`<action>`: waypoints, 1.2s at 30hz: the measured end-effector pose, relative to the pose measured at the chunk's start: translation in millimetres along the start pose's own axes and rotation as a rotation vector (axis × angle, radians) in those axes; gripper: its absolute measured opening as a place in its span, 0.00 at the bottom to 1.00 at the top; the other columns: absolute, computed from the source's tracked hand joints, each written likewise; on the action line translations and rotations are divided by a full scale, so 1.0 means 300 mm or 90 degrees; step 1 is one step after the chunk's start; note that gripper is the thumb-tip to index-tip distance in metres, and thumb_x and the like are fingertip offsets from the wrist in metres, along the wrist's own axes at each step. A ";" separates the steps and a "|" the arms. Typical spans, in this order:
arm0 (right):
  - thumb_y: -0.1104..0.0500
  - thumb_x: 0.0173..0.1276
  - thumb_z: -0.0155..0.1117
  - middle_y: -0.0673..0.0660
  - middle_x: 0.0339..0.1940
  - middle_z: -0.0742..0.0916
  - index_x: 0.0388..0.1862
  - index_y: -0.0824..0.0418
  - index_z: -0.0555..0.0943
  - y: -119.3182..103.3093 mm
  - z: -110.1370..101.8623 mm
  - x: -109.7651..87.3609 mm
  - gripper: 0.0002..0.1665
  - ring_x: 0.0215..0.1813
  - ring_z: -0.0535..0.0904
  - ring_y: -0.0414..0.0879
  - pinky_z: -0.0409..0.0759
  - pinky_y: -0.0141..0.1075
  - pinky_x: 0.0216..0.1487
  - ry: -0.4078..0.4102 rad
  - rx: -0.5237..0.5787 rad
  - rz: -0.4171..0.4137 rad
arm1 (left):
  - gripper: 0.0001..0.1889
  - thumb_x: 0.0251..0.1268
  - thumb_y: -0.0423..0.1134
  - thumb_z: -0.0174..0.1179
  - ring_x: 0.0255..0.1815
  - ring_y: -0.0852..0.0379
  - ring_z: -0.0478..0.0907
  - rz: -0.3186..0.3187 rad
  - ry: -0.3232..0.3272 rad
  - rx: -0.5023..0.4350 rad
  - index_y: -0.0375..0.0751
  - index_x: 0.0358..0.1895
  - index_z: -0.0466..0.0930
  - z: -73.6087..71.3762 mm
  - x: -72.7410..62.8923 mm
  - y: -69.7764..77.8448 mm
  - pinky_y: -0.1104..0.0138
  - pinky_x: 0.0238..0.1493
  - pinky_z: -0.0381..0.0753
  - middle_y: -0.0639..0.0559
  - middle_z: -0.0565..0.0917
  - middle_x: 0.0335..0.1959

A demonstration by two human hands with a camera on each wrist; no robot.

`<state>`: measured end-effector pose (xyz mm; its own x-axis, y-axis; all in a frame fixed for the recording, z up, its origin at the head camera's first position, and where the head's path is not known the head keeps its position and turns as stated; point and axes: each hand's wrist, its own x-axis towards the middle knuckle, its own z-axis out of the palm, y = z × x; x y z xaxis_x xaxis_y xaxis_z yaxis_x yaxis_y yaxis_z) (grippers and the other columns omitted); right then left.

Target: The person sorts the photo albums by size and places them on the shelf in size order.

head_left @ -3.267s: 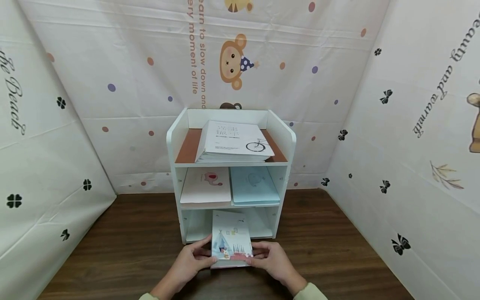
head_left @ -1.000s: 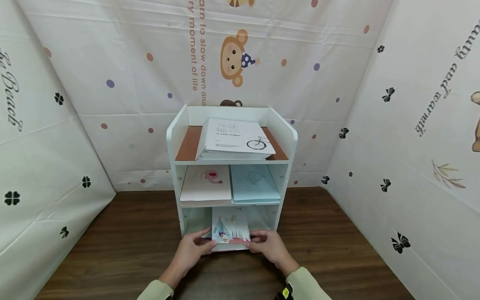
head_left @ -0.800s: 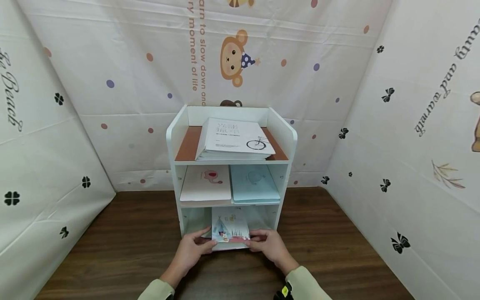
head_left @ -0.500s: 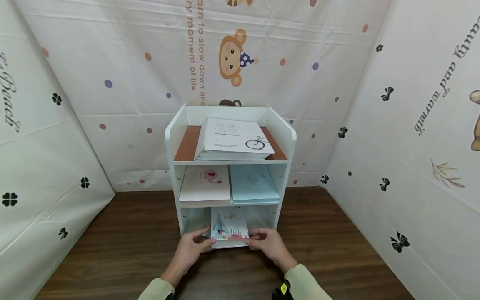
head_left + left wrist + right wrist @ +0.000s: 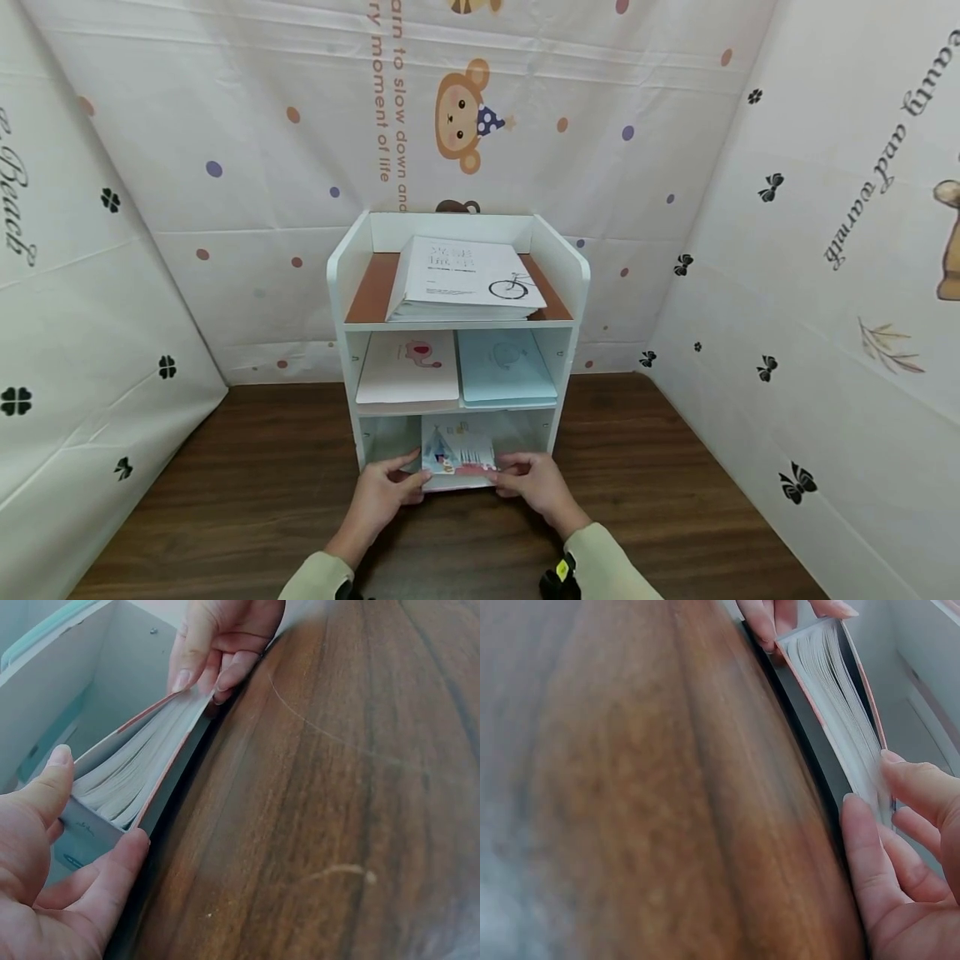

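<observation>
A thick book (image 5: 457,448) with an illustrated cover of a blue tent and a pink lower band lies partly inside the bottom compartment of a white shelf (image 5: 570,358). My left hand (image 5: 384,492) grips its left side, thumb on the cover and fingers beneath. On the opposite side my right hand (image 5: 538,486) pinches the right front corner. In the left wrist view the page edges of the book (image 5: 139,761) fan out between the two covers, with the left hand (image 5: 71,877) at the near corner. The right wrist view has the right hand (image 5: 907,847) holding the other corner.
A pile of white books (image 5: 472,279) with a bicycle drawing sits on the brown top shelf. Side by side in the middle compartment lie a pink-white notebook (image 5: 408,375) and a light blue notebook (image 5: 508,371). Below spreads a dark wooden table (image 5: 262,500), with printed cloth walls around.
Both hands have moved forward with the book, so more of it is inside the bottom compartment than before. The notebooks and the book pile have stayed in place.
</observation>
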<state>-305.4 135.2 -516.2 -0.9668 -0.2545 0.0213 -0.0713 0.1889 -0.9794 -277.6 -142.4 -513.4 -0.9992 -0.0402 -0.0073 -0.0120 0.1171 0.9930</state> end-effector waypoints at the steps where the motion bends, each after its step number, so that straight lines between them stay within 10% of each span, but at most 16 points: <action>1: 0.63 0.62 0.78 0.62 0.37 0.91 0.57 0.73 0.83 0.000 -0.001 0.000 0.26 0.35 0.89 0.45 0.91 0.39 0.40 -0.001 0.000 0.000 | 0.29 0.58 0.39 0.76 0.31 0.48 0.89 0.001 0.001 0.002 0.33 0.62 0.81 0.001 0.001 0.001 0.63 0.35 0.91 0.39 0.89 0.39; 36: 0.63 0.63 0.77 0.65 0.39 0.91 0.54 0.73 0.85 -0.004 0.004 0.031 0.23 0.34 0.89 0.50 0.91 0.44 0.38 -0.001 -0.010 0.012 | 0.24 0.64 0.28 0.69 0.33 0.50 0.88 0.023 0.027 -0.009 0.29 0.64 0.79 -0.006 0.001 0.009 0.63 0.36 0.91 0.37 0.88 0.36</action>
<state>-314.0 131.5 -515.1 -0.9677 -0.2522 0.0028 -0.0570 0.2078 -0.9765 -277.9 -144.0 -510.4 -0.9964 -0.0780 0.0337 0.0254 0.1045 0.9942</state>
